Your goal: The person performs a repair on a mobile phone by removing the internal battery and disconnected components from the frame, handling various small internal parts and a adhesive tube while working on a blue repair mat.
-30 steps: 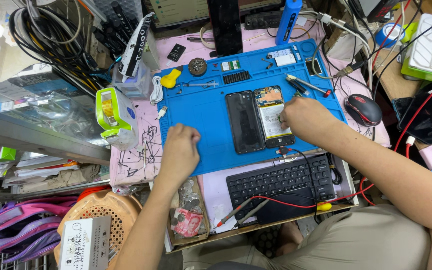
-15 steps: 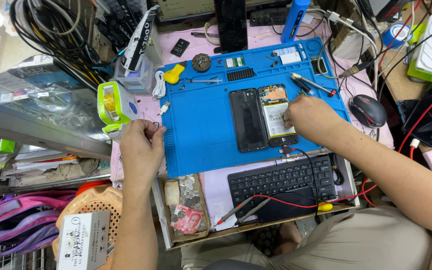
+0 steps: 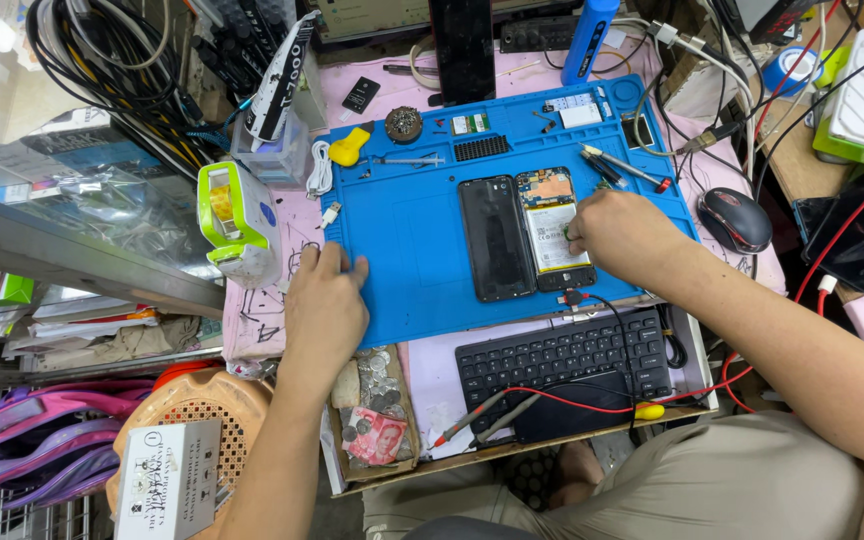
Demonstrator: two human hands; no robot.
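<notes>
An opened phone [image 3: 550,228] with its battery and board showing lies on the blue work mat [image 3: 412,230]. A black phone panel [image 3: 495,238] lies right beside it on the left. My right hand [image 3: 624,235] rests on the mat with curled fingertips touching the opened phone's right side; I cannot see whether they pinch anything. Palm down on the mat's left edge lies my left hand [image 3: 327,302], fingers apart and holding nothing, just below a green and white tape dispenser [image 3: 235,222].
Screwdrivers [image 3: 620,165] and small parts lie along the mat's back. A black keyboard [image 3: 564,362] with red and black probe leads sits at the front, a mouse [image 3: 735,218] to the right. A tray of coins [image 3: 372,405] lies below my left hand. Tangled cables hang at back left.
My left hand went left toward the tape dispenser, then came back right and settled flat on the mat's edge. My right hand stayed on the opened phone.
</notes>
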